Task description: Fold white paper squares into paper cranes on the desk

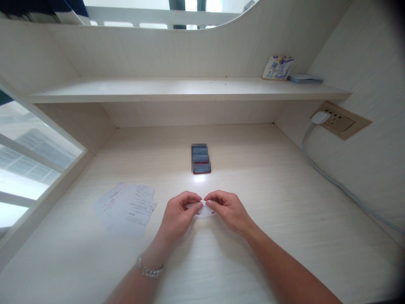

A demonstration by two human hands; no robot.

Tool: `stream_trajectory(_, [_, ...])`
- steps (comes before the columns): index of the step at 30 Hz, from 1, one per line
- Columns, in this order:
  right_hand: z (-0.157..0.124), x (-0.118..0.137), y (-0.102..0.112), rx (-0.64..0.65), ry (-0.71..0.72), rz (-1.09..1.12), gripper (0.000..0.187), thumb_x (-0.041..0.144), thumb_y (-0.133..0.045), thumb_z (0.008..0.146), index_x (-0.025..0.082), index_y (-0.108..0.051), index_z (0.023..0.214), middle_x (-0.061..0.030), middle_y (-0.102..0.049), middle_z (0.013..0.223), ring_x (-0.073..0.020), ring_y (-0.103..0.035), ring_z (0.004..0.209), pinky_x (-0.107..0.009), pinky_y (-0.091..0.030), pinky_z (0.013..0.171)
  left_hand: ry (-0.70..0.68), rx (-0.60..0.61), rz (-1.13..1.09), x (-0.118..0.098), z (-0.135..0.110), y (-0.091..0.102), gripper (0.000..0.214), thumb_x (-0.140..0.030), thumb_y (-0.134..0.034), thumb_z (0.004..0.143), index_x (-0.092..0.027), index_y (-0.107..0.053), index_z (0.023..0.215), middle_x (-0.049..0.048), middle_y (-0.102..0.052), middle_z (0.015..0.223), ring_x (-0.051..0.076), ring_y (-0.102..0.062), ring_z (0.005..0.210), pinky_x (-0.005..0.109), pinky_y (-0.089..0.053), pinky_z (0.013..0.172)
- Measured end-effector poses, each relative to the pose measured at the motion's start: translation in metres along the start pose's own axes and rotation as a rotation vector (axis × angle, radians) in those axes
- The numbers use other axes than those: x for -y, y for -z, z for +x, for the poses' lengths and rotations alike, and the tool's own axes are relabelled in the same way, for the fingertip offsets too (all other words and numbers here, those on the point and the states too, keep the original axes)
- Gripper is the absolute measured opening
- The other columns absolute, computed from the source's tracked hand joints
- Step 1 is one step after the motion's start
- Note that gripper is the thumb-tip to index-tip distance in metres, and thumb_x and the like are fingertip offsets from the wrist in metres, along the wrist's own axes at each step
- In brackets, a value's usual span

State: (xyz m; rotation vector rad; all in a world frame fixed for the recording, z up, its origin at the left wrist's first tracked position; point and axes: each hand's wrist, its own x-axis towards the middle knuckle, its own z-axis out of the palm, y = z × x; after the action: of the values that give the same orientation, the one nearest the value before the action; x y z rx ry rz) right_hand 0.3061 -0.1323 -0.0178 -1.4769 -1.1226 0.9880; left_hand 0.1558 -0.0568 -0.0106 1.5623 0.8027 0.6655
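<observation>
A small white piece of paper is pinched between my two hands, just above the desk. My left hand grips its left side between thumb and fingers. On the opposite side, my right hand holds it the same way, the fingertips of both hands nearly meeting at the upper edge. Dark marks show on the paper's lower part; the fingers hide much of the rest. Straight ahead lies a dark phone-shaped rectangle, its surface blurred out, with a bright spot of light just below it.
Several overlapping sheets of paper with writing lie to the left. A shelf spans the back, bearing a small printed packet and a flat stack. At the right, a white cable runs from a wall socket.
</observation>
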Motion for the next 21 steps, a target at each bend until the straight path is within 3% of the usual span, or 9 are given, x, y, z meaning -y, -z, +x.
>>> stream_trajectory(4, [-0.0015,0.0029,-0.0025,0.007,0.006,-0.027,0.018,0.03,-0.06,0.077,0.019,-0.067,0.09,-0.0048,-0.069,0.083,-0.0178,-0.062,0.076,-0.029,-0.047,0.07,-0.014,-0.001,0.027,0.0017,-0.0011,-0.0009,0.009,-0.022,-0.063,0.074,-0.015,-0.062,0.08,0.0041,-0.067,0.078,0.015,-0.062,0.075,0.024,-0.049,0.065])
stream_trajectory(11, [0.001,-0.0028,-0.0045,0.061,-0.038,0.1,0.015,0.023,-0.06,0.075,0.017,-0.063,0.089,-0.0029,-0.066,0.08,-0.0148,-0.059,0.071,-0.026,-0.045,0.064,0.055,0.075,-0.079,0.0044,0.0004,0.0013,0.013,-0.019,-0.063,0.074,-0.014,-0.061,0.085,0.0035,-0.066,0.073,0.013,-0.06,0.067,0.023,-0.047,0.062])
stream_trajectory(16, [0.0021,-0.0027,-0.0027,0.055,-0.022,0.103,0.012,0.02,-0.06,0.075,0.017,-0.062,0.086,-0.0018,-0.063,0.079,-0.0136,-0.057,0.07,-0.025,-0.044,0.064,0.091,0.125,-0.161,0.0067,0.0034,0.006,0.026,-0.022,-0.057,0.078,-0.014,-0.059,0.104,0.0069,-0.069,0.084,0.017,-0.063,0.076,0.028,-0.049,0.068])
stream_trajectory(21, [0.0016,-0.0031,-0.0028,0.02,0.015,0.041,0.014,0.021,-0.057,0.078,0.019,-0.061,0.091,-0.0013,-0.063,0.077,-0.0139,-0.057,0.071,-0.025,-0.044,0.065,0.039,0.061,-0.012,0.0058,0.0034,0.004,0.022,-0.025,-0.059,0.077,-0.015,-0.061,0.097,0.0074,-0.067,0.089,0.018,-0.062,0.081,0.029,-0.048,0.072])
